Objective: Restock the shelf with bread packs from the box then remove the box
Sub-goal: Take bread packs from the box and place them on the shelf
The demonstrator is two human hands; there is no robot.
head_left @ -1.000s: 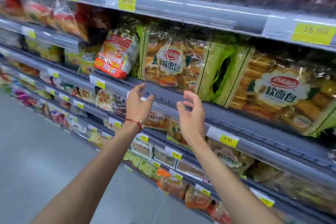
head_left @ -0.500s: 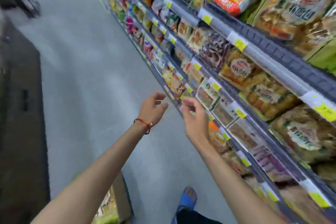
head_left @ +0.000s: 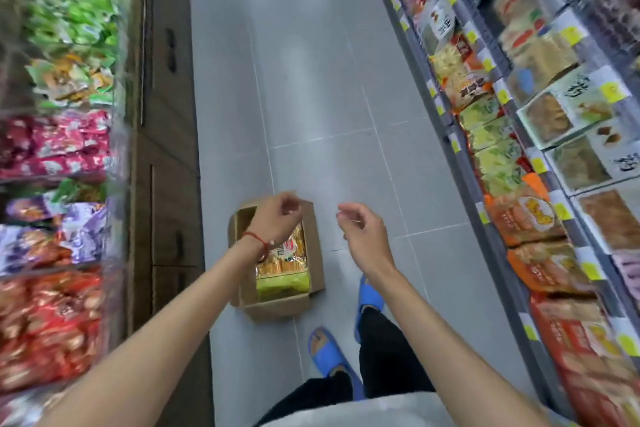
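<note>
Where a second earlier both hands had been raised at the bread shelf, I now saw the view swung down to the aisle floor [head_left: 311,80]. An open cardboard box [head_left: 314,253] sat there on the grey tiles, just ahead of the wearer's blue sandals [head_left: 325,354]. I judged one placement finished and the next pick-up about to begin.

A bread pack [head_left: 284,263] in a yellow and green wrapper lay inside the box; I could not tell whether more lay beneath it.

The left hand [head_left: 277,218], with a red cord [head_left: 256,241] at the wrist, hovered above the box's far end, fingers loosely curled and holding nothing. The right hand [head_left: 360,236] hung over bare tiles just right of the box, equally loose and empty. Both forearms reached forward and down.

The shelf [head_left: 459,163] ran along the right side.
</note>
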